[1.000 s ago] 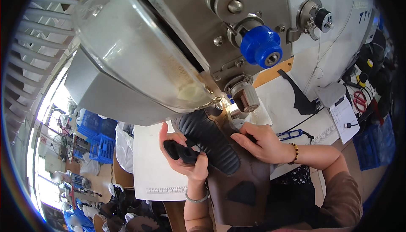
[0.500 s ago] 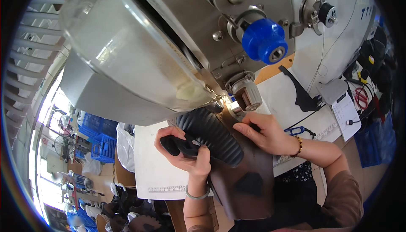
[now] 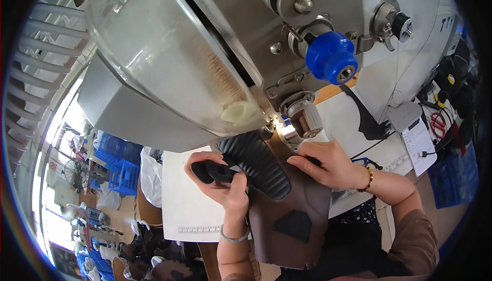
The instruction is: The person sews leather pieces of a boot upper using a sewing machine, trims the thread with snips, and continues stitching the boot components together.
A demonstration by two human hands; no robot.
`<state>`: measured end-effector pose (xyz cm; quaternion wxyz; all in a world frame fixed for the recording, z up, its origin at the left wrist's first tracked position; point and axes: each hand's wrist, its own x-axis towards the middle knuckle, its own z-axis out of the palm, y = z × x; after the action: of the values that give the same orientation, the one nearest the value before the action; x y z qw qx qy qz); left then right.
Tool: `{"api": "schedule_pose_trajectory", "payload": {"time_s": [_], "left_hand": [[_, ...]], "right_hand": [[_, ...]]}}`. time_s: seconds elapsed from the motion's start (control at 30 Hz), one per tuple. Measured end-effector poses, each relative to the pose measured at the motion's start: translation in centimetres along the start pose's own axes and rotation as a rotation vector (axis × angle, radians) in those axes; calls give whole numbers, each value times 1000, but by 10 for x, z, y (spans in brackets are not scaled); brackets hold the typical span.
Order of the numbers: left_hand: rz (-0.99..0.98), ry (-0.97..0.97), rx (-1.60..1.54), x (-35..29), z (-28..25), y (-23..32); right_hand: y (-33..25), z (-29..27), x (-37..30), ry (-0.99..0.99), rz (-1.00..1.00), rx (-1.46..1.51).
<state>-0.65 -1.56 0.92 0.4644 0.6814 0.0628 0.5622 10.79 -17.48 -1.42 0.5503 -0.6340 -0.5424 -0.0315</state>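
Observation:
A large brown leather piece (image 3: 271, 232) with a black ribbed panel (image 3: 259, 165) and a small black patch (image 3: 293, 226) hangs over the near table edge. Its far end lies under the lit needle area (image 3: 279, 123) of a sewing machine. My left hand (image 3: 223, 186) is closed around a curled black piece (image 3: 207, 171) beside the ribbed panel; whether it belongs to the leather I cannot tell. With thumb and curled fingers, my right hand (image 3: 330, 165) grips the leather's right edge, just near a metal roller (image 3: 306, 121). The right fingertips are partly hidden.
The machine's clear cover (image 3: 169, 55) and blue knob (image 3: 332, 57) loom above the hands. On the white tabletop (image 3: 189, 204) a black cut piece (image 3: 361, 114) and a blue-handled tool (image 3: 366, 162) lie right. Blue crates (image 3: 123, 177) stand left.
The near end of the leather has swung a little left, and the black patch with it. My right hand sits slightly further right. The machine appears shifted right in the view.

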Motion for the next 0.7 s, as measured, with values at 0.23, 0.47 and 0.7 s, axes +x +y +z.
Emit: {"api": "schedule_pose_trajectory", "payload": {"time_s": [0.23, 0.47, 0.7], "left_hand": [[1, 15, -44, 10, 3, -1], [-67, -2, -135, 23, 3, -17], [-194, -60, -272, 37, 6, -9]], "right_hand": [[2, 2, 3, 25, 84, 56], [6, 11, 4, 83, 72, 71], [1, 16, 4, 110, 88, 83]]}}
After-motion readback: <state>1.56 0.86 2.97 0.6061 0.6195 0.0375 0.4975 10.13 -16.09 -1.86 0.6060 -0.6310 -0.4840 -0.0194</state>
